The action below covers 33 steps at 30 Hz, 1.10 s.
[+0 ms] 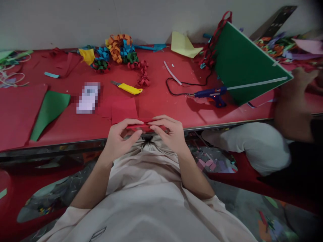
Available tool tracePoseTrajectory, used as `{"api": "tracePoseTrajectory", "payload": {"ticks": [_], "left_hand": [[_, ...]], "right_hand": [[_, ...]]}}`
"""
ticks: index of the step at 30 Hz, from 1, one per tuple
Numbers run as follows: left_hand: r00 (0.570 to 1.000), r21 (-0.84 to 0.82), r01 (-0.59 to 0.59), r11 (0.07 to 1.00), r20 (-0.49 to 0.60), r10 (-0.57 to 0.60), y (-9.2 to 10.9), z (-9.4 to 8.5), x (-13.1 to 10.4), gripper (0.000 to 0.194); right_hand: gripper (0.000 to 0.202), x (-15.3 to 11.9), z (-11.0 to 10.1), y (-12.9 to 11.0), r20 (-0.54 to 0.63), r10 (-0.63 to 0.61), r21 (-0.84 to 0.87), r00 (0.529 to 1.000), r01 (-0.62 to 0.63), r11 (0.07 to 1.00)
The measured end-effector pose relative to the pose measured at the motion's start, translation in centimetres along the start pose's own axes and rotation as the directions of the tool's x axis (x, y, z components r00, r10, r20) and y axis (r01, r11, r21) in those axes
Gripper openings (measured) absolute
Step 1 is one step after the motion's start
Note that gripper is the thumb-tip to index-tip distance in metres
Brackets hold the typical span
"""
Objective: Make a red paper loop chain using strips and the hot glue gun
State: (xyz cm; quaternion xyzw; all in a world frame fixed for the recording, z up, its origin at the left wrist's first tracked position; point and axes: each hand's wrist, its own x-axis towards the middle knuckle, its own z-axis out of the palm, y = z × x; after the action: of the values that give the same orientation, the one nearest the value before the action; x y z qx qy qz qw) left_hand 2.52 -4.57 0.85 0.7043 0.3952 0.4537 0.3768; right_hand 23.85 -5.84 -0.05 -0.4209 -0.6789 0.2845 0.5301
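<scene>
Both hands meet at the front edge of the red table (161,104), pinching a folded strip of red paper (145,127) between them. My left hand (123,136) grips its left part, and my right hand (170,131) has the right part between thumb and fingers. Just beyond my left hand lies a red paper square (123,110). A yellow cutter (130,88) with its blade out rests behind that square. To its left is a blurred-out phone (88,98). The fingers partly cover the held paper.
A blue glue gun (213,95) with a black cord lies right of centre, beside a leaning green board (247,67). Curled paper chains (119,48) sit at the back. Green paper (50,111) lies left. Another person's arm (292,104) and knee are at the right.
</scene>
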Motion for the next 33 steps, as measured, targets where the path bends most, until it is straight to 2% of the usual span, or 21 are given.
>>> {"api": "tracePoseTrajectory", "payload": {"ticks": [2,4,10,13,15,17,19,21,23,25,28,33], "left_hand": [[0.997,0.062,-0.074,0.995,-0.018,0.075,0.1,-0.1,-0.1,0.016],[0.993,0.102,-0.089,0.991,-0.070,0.096,0.1,-0.1,-0.2,0.012],[0.995,0.066,0.020,0.998,-0.103,-0.013,-0.1,0.3,-0.2,0.021],[0.986,0.056,0.075,0.996,-0.150,-0.066,-0.1,0.6,-0.2,0.036],[0.978,0.028,0.103,0.994,-0.187,-0.096,-0.2,0.8,-0.2,0.043],[0.973,-0.010,0.121,0.993,-0.197,-0.121,-0.2,0.9,-0.1,0.037],[0.972,-0.032,0.132,0.991,-0.189,-0.136,-0.3,1.1,-0.1,0.028],[0.974,-0.058,0.139,0.989,-0.171,-0.147,-0.5,1.1,0.0,0.025],[0.977,-0.099,0.155,0.983,-0.131,-0.167,-0.7,0.9,0.0,0.029],[0.977,-0.133,0.182,0.974,-0.086,-0.194,-0.9,0.8,0.1,0.037],[0.972,-0.163,0.210,0.964,-0.074,-0.225,-1.0,0.5,0.0,0.044],[0.964,-0.213,0.243,0.946,-0.054,-0.259,-0.8,0.4,0.0,0.045]], "right_hand": [[0.012,0.1,0.0,-0.2,0.000,-0.004,0.027,1.000,0.004,1.000],[0.010,0.2,0.0,-0.4,0.017,-0.016,0.047,1.000,0.015,0.999],[0.010,0.0,0.0,-0.2,-0.011,0.045,0.089,0.999,-0.044,0.995],[0.012,-0.2,0.4,0.1,-0.018,0.091,0.122,0.996,-0.088,0.989],[0.016,-0.4,0.7,0.2,-0.033,0.140,0.146,0.990,-0.134,0.980],[0.029,-0.4,0.8,0.3,-0.039,0.173,0.168,0.984,-0.164,0.972],[0.037,-0.4,0.7,0.3,-0.024,0.172,0.181,0.985,-0.165,0.970],[0.028,-0.3,0.6,0.3,-0.011,0.151,0.187,0.989,-0.146,0.971],[0.016,-0.2,0.4,0.2,-0.005,0.131,0.203,0.991,-0.127,0.971],[0.015,-0.2,0.4,0.1,-0.002,0.130,0.232,0.991,-0.126,0.964],[0.018,-0.2,0.5,0.1,0.023,0.177,0.270,0.984,-0.177,0.946],[0.020,-0.3,1.3,0.3,0.038,0.289,0.300,0.956,-0.287,0.910]]}}
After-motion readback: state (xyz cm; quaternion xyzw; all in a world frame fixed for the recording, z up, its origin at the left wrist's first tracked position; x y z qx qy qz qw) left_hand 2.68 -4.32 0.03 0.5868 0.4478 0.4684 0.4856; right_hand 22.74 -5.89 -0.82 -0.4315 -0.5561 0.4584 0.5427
